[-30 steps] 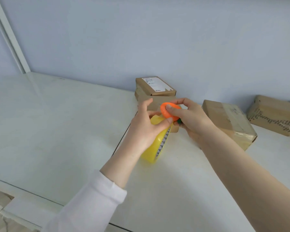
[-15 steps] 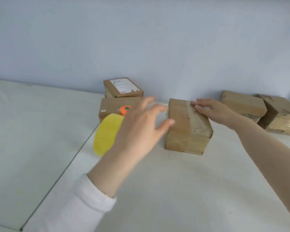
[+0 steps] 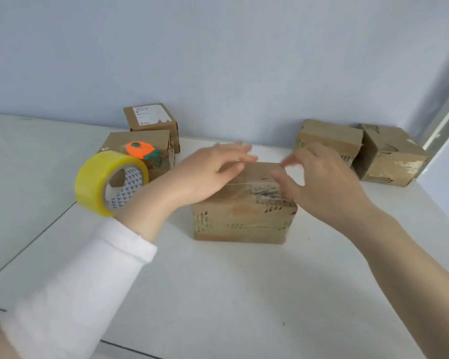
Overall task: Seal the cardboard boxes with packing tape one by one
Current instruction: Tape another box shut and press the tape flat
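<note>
Over box top: left hand, right hand, fingers released, gripping nothing. Likely light, stiff, tape-slick: hold by side walls.

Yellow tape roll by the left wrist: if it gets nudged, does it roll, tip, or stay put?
Likely rolls: the tape roll seems to stand on its round edge on the smooth table, nothing visibly chocking it. A sideways knock would probably tip it flat. Probably stiff to lift: thick wound tape on a printed core.
</note>
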Demonstrator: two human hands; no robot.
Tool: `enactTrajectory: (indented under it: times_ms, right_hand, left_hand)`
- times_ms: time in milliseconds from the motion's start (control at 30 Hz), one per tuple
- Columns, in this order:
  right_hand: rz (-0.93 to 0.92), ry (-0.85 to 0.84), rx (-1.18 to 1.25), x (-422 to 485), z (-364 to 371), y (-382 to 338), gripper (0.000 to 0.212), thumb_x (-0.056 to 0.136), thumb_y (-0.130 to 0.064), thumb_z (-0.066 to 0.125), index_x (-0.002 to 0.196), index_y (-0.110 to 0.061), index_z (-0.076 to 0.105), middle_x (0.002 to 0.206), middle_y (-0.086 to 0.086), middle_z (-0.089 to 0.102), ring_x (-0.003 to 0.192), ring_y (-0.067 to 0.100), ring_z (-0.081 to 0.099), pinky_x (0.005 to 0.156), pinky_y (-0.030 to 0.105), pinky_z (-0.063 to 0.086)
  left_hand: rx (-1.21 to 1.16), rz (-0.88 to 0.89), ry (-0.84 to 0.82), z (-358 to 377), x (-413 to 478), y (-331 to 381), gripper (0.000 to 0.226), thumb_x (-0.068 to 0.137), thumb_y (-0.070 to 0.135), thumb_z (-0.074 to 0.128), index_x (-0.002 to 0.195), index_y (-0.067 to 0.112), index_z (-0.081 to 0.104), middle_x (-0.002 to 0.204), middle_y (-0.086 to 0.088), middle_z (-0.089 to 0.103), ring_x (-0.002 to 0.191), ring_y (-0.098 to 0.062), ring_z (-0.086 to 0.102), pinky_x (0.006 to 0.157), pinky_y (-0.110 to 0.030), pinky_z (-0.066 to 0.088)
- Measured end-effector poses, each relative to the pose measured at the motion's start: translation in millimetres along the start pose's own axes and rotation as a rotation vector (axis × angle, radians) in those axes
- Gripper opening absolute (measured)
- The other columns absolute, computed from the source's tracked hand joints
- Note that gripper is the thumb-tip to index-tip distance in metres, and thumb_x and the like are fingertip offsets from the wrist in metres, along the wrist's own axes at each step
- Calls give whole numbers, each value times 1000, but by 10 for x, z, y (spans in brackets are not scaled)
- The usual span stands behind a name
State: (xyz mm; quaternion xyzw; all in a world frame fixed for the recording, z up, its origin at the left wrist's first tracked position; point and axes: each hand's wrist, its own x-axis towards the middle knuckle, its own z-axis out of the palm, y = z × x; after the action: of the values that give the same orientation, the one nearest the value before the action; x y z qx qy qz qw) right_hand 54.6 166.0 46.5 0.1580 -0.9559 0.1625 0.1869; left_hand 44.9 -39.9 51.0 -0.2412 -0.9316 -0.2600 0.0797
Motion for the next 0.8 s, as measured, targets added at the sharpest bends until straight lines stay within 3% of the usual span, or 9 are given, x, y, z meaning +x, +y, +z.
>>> enactTrajectory:
  times_ms: [67, 100, 167, 367, 567, 800]
  right_hand:
    - [-111, -91, 88, 59, 49, -85, 51, 96, -41, 39, 138, -12, 43, 147, 7, 36, 142, 21, 17, 105, 21, 11]
    - [-159, -182, 85, 81, 110, -124, 54, 99, -38, 32, 145, -9, 29, 156, 6, 20, 145, 18, 1, 109, 20, 1]
    - [-199, -343, 45, 84, 253, -158, 56, 101, -35, 20, 149, -9, 8, 159, 3, -1, 144, 13, -13, 113, 24, -6]
    - [-138, -496, 14, 209, 298, -122, 56, 102, -35, 14, 149, -11, -5, 158, 2, -11, 143, 12, -15, 114, 28, -7]
    - [-121, -442, -24, 180, 389, -133, 56, 101, -36, 15, 149, -14, -4, 158, -2, -10, 143, 9, -14, 114, 28, -8]
    - [-82, -424, 135, 125, 387, -73, 61, 97, -49, 23, 149, -23, 5, 157, -13, -5, 142, 2, -13, 114, 26, -5]
  left_hand:
    - [133, -47, -4, 73, 64, 50, 43, 102, 30, 29, 144, 29, 32, 156, 8, 19, 144, -5, 8, 115, -24, 3]
    - [215, -91, -70, 131, 82, 48, 46, 102, 33, 24, 148, 29, 21, 158, 6, 10, 145, -8, 1, 116, -28, -1]
    - [323, -191, -222, 233, 89, 16, 49, 102, 36, 16, 150, 31, 6, 159, 3, -2, 146, -11, -6, 118, -33, -5]
    - [337, -225, -324, 139, 180, 5, 52, 102, 39, 13, 151, 23, 3, 159, -3, -6, 146, -16, -11, 116, -41, -8]
    - [343, -221, -278, 269, 128, -20, 53, 101, 40, 11, 150, 25, -3, 159, 3, -9, 145, -11, -10, 116, -40, -11]
    - [243, -195, -230, 300, 78, -90, 51, 100, 43, 17, 149, 33, 7, 158, 11, -4, 145, -6, -9, 115, -54, -8]
